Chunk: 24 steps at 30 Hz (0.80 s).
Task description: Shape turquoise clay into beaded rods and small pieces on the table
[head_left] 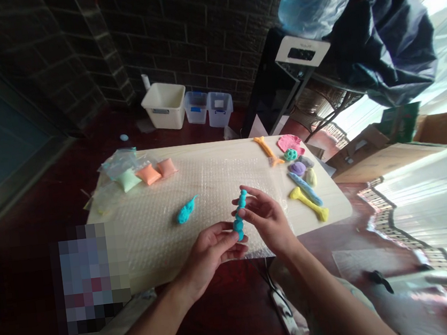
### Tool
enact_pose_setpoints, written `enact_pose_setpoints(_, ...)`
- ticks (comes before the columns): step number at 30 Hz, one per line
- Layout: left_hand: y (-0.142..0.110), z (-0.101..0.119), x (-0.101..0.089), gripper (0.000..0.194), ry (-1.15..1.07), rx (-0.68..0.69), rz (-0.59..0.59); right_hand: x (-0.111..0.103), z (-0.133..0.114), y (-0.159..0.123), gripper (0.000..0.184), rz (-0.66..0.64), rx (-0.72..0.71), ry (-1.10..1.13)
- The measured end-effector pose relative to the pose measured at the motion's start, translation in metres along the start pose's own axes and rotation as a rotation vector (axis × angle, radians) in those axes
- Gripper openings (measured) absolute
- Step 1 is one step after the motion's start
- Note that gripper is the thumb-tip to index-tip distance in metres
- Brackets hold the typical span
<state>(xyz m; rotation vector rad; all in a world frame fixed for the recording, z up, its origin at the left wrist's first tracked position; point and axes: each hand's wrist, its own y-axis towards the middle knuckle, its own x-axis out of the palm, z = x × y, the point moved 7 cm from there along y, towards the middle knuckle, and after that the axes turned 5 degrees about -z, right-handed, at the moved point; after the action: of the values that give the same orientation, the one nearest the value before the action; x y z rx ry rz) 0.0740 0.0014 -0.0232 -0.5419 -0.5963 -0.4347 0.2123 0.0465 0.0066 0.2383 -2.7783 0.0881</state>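
Note:
Both my hands hold a bumpy teal clay stick [240, 212] upright over the near edge of the table. My left hand [211, 250] pinches its lower end between thumb and fingers. My right hand [265, 217] grips its middle with curled fingers. A second teal clay piece [186, 210] lies on the bubble wrap [161, 223] to the left of my hands.
Clay shapes lie along the right side of the table: an orange stick [267, 150], a pink slab [290, 142], a purple lump [297, 168], a blue strip [305, 188], a yellow stick [310, 204]. Bagged clay [148, 174] sits at the back left. Bins [165, 105] stand on the floor behind.

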Motion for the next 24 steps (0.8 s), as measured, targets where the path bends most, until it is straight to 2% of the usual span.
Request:
enact_pose_setpoints(7, 0.001, 0.012, 0.005, 0.030, 0.196, 0.123, -0.032, 0.002, 0.003, 0.001, 0.057, -0.015, 0.002, -0.019)
enact_pose_setpoints(15, 0.001, 0.011, 0.003, 0.032, 0.279, 0.141, -0.024, 0.003, 0.002, 0.000, 0.057, -0.016, 0.006, -0.054)
enact_pose_setpoints(24, 0.003, 0.003, -0.003, 0.033, 0.206, 0.121, 0.014, 0.001, 0.002, 0.000, 0.057, -0.010, 0.006, -0.094)
